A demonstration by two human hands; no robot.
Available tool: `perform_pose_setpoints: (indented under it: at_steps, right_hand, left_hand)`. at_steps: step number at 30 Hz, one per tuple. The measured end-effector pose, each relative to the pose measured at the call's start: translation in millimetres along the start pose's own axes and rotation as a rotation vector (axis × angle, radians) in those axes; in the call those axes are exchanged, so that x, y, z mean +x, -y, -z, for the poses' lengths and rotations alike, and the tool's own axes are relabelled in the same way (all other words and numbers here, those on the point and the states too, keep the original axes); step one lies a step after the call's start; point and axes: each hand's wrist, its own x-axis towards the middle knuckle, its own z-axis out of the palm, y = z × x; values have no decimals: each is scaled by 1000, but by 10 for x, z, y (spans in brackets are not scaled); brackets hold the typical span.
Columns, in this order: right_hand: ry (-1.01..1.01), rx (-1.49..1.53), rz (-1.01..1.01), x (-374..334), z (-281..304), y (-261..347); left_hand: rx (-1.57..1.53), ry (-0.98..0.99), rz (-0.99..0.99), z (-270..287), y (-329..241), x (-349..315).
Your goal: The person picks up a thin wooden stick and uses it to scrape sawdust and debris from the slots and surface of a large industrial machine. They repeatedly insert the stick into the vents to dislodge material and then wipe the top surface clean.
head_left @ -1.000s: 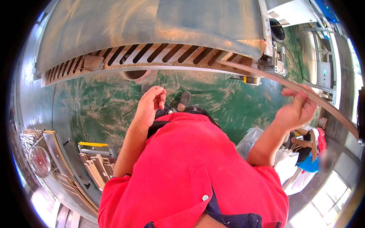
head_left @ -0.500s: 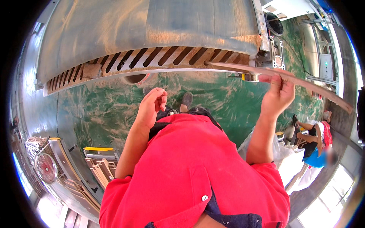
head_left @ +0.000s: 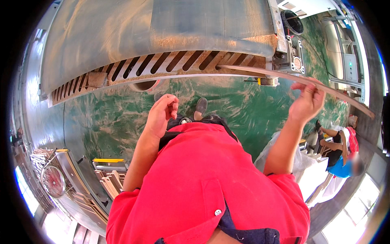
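Note:
My right hand [head_left: 307, 101] pinches a long, thin wooden strip [head_left: 341, 96] between thumb and fingers. The strip's left end rests on the slotted metal ledge [head_left: 148, 66] of the machine, and its right end sticks out past my hand. My left hand [head_left: 161, 115] hovers in front of my body with its fingers loosely bent and nothing visible in them. Behind the ledge lies a wide grey conveyor belt [head_left: 183, 24], dusted with sawdust. A small brown block [head_left: 96, 79] sits on the left part of the ledge.
Sawdust streaks the green floor [head_left: 235, 101]. At the lower left stand stacked wooden strips [head_left: 110, 183] and a wheel-like fan [head_left: 53, 181]. A person in blue [head_left: 340, 168] is at the right near a plastic-covered stack [head_left: 306, 168]. A black bin [head_left: 293, 23] stands beyond the belt.
My right hand has moved to the right and slightly down, farther along the wooden strip, which has shifted only a little. My left hand is nearly unmoved.

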Motion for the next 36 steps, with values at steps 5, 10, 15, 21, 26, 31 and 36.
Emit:
perform_pose_setpoints:
  at_steps: [5, 10, 15, 21, 26, 31, 36]
  right_hand:
    - [19, -165, 133, -306, -354, 536]
    - [114, -50, -74, -192, -382, 23]
    - [106, 212, -179, -163, -60, -554]
    - [-11, 74, 26, 93, 98, 169]
    - [-81, 15, 84, 46, 276, 513]
    - [-79, -91, 78, 108, 426, 377]
    - [-7, -57, -39, 109, 420, 7]
  left_hand:
    - [16, 20, 22, -24, 9, 22]
    - [3, -10, 12, 5, 5, -18]
    - [3, 10, 2, 73, 5, -2]
    - [35, 47, 7, 14, -4, 8]
    - [32, 46, 4, 15, 35, -40]
    - [25, 58, 20, 91, 93, -36]
    - [13, 45, 6, 47, 83, -62]
